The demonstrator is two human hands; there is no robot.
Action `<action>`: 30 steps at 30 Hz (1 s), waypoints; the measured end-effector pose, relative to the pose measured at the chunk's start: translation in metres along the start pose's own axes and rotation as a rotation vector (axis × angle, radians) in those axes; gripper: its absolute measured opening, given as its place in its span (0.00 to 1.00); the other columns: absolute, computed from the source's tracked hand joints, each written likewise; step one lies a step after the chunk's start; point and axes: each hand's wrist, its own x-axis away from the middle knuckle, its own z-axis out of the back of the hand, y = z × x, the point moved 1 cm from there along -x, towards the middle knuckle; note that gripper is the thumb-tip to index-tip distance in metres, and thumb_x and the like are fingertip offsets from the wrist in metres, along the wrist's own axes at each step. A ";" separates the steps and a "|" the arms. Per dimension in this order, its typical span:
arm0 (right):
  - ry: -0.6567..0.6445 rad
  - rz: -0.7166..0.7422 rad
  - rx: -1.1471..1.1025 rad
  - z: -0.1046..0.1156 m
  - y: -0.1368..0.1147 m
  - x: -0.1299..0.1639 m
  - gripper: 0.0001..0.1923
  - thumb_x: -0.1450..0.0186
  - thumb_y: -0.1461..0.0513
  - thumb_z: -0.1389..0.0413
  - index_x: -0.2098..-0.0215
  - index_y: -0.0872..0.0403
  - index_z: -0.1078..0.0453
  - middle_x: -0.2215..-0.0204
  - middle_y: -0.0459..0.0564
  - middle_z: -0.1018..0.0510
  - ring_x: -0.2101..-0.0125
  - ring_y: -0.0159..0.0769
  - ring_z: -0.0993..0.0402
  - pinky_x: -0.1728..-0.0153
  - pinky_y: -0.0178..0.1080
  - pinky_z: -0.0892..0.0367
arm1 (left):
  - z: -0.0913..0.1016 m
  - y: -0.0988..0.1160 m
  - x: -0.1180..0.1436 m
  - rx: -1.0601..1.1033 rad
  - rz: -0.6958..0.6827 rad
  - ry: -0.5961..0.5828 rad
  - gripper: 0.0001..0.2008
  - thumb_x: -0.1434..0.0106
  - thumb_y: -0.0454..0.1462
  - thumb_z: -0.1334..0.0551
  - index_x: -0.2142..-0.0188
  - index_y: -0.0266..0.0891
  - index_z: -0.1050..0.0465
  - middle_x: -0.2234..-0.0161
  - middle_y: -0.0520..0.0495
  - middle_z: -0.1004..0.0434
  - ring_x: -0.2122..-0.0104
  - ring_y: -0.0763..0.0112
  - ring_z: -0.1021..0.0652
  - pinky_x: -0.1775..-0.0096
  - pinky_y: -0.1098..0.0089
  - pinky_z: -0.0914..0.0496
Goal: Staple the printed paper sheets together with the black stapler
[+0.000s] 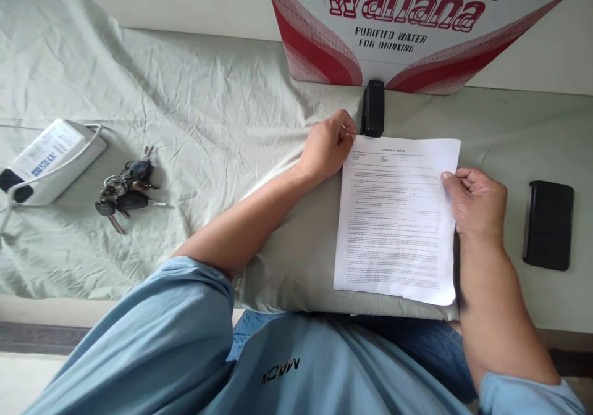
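While pinching paper (396,230) in right hand (477,199) and, nearer stapler (374,107), left hand (325,144), pointing its long axis toward worktop's (231,106) near edge.

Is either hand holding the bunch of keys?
No, the left hand and right hand are at the paper, while the keys lie apart on the cloth.
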 end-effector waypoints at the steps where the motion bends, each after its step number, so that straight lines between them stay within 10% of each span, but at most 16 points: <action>1: 0.008 0.004 0.003 0.000 0.000 -0.001 0.25 0.40 0.41 0.19 0.64 0.49 0.18 0.71 0.45 0.15 0.71 0.34 0.28 0.69 0.40 0.34 | -0.001 -0.001 0.000 -0.005 -0.010 0.007 0.09 0.26 0.28 0.33 0.56 0.46 0.20 0.66 0.51 0.17 0.63 0.61 0.19 0.49 0.58 0.21; 11: 0.066 0.036 0.048 0.004 0.007 -0.011 0.24 0.43 0.40 0.23 0.64 0.49 0.17 0.73 0.44 0.16 0.72 0.35 0.29 0.68 0.40 0.33 | -0.016 -0.040 -0.012 -0.072 -0.374 0.088 0.26 0.09 0.43 0.44 0.24 0.50 0.13 0.40 0.37 0.14 0.37 0.52 0.13 0.34 0.49 0.15; 23: 0.050 0.013 -0.055 0.004 0.005 -0.011 0.29 0.48 0.39 0.16 0.65 0.49 0.15 0.74 0.44 0.15 0.72 0.34 0.28 0.70 0.38 0.32 | -0.018 -0.023 -0.003 -0.122 -0.269 -0.025 0.24 0.14 0.37 0.37 0.29 0.51 0.07 0.50 0.42 0.10 0.47 0.50 0.10 0.50 0.52 0.16; 30: -0.246 -0.104 -0.138 0.016 -0.006 -0.004 0.35 0.56 0.39 0.08 0.62 0.49 0.08 0.65 0.50 0.06 0.65 0.45 0.11 0.59 0.48 0.11 | -0.011 -0.034 -0.011 0.057 -0.380 -0.056 0.23 0.13 0.40 0.37 0.27 0.47 0.09 0.52 0.45 0.07 0.51 0.58 0.10 0.42 0.55 0.15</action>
